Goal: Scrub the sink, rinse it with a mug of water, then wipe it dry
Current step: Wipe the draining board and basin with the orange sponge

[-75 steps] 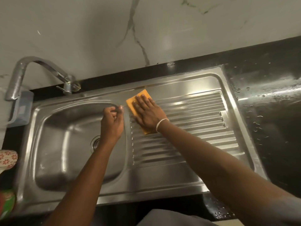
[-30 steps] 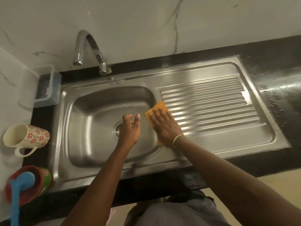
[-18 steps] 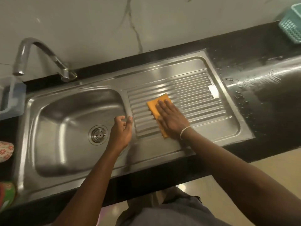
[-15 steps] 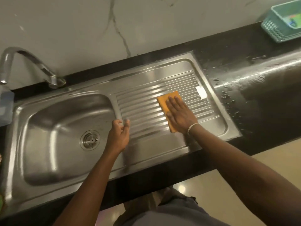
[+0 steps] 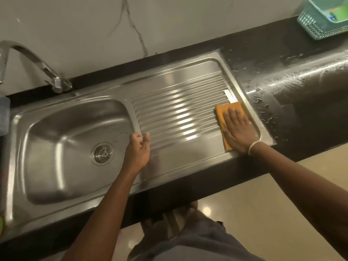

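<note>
- The sink (image 5: 62, 191), a steel unit with a basin on the left and a ribbed draining board (image 5: 180, 113) on the right, is set into a black counter (image 5: 301, 113).
- An orange cloth (image 5: 224, 117) is laid flat at the far right end of the draining board, just inside the raised rim.
- The cloth is pressed down by the right hand (image 5: 238, 132), whose fingers are held straight and spread over it; nothing is gripped, the palm simply lies on the fabric.
- A pale band is worn at the right wrist.
- The left hand (image 5: 138, 151) is placed at the ridge between basin and draining board, with its fingers curled loosely and its fingertips touching the steel; no object is seen to be held in it.
- The drain (image 5: 102, 153) is seen in the middle of the basin floor, well apart from both hands.
- A curved tap (image 5: 37, 63) is mounted behind the basin's back left corner, its spout reaching out of view to the left.
- Water drops are scattered on the counter just right of the sink.
- A green plastic basket (image 5: 320, 23) is stood at the far right of the counter against the wall.
- No mug can be made out in this view.
</note>
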A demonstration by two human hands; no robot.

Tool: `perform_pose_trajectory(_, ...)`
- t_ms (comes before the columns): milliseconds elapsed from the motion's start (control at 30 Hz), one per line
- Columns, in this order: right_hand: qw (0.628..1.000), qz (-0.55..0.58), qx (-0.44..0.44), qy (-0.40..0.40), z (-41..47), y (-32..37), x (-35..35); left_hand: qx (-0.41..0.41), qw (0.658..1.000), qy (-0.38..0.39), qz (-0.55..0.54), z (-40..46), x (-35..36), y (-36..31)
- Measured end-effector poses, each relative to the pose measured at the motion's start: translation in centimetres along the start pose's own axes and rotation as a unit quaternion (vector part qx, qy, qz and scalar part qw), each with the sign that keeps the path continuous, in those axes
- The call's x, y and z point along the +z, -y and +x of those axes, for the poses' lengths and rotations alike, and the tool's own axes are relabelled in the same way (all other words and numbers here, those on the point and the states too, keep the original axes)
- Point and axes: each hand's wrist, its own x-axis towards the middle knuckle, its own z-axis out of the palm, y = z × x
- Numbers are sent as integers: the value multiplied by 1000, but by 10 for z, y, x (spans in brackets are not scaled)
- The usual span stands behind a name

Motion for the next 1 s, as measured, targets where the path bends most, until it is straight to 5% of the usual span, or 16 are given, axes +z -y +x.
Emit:
perform_pose_trajectory(533, 969, -39, -240, 42, -16, 328, 57, -25, 995, -85, -47, -8, -122, 108)
perform_pose_trajectory(800, 972, 34, -222, 70, -50, 475, 58, -31, 990, -116, -68, -15, -145, 138)
perform_pose_trajectory(1000, 928, 70, -365, 14, -56, 476, 73, -26, 990, -128, -55, -18, -128, 130)
